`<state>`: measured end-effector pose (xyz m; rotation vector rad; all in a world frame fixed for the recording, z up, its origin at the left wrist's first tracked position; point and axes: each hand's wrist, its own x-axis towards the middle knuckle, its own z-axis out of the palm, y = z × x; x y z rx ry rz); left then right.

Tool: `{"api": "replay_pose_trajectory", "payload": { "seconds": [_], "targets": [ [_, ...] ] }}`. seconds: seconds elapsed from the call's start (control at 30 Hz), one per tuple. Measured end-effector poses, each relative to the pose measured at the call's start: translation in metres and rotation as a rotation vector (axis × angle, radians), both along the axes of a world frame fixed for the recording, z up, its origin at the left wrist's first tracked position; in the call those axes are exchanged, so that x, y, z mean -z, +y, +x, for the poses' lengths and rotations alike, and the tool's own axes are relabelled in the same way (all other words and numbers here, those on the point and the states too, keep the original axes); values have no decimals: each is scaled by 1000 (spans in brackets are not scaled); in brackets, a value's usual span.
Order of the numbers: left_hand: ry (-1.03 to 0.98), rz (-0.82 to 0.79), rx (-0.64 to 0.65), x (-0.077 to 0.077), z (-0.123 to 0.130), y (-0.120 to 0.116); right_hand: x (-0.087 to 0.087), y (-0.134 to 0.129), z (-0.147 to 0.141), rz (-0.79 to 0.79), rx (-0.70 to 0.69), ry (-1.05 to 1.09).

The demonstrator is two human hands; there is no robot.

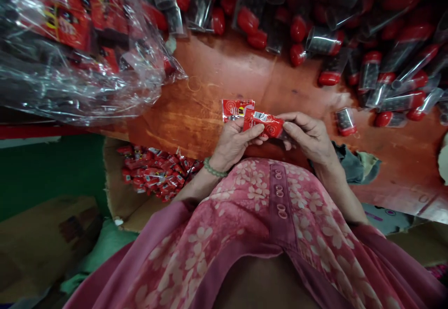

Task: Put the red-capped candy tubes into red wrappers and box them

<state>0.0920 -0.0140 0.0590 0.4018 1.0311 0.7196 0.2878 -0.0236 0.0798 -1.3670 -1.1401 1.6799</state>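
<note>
— While the left hand [233, 144] and the right hand [308, 136] meet above the edge of the counter [224, 73], a red foil sachet [263, 123] is stretched between them. How's the grip?

— Firm on both sides! The left fingers [254, 134] are closed around one end of the sachet, and the right fingers [290, 129] pinch the other.

— And just behind it?

— A flat red packet [238, 110] overlaps the sachet, right up against the left hand. Can't tell whether those fingers have hold of it too.

— What's around them on the counter?

— Clear tubes with red caps [385, 85] lie scattered across the far side, and one lone tube [346, 121] sits off to the right. A big clear plastic bag [80, 52] of red packets slumps at upper left.

— Anything below?

— A cardboard box [119, 197] holds a heap of small red sachets [154, 173], just below the left wrist with its green bead bracelet [214, 167]. A pink floral garment [259, 206] fills the foreground, with a crumpled grey-green cloth [357, 164] beside the right hand.
</note>
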Motion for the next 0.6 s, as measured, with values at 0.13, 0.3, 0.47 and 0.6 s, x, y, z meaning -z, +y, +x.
{"api": "replay_pose_trajectory", "payload": {
  "seconds": [0.13,0.3,0.47,0.6],
  "targets": [
    [58,58,-13,1,7,-2,2,-8,-4,133,37,-113],
    [-20,104,26,3,8,-3,4,-18,-9,90,143,2],
    [-85,135,-33,-2,19,-6,4,-21,-17,177,231,-43],
    [-76,180,-112,-6,34,-3,9,-17,-31,310,333,-122]
  ]
}}
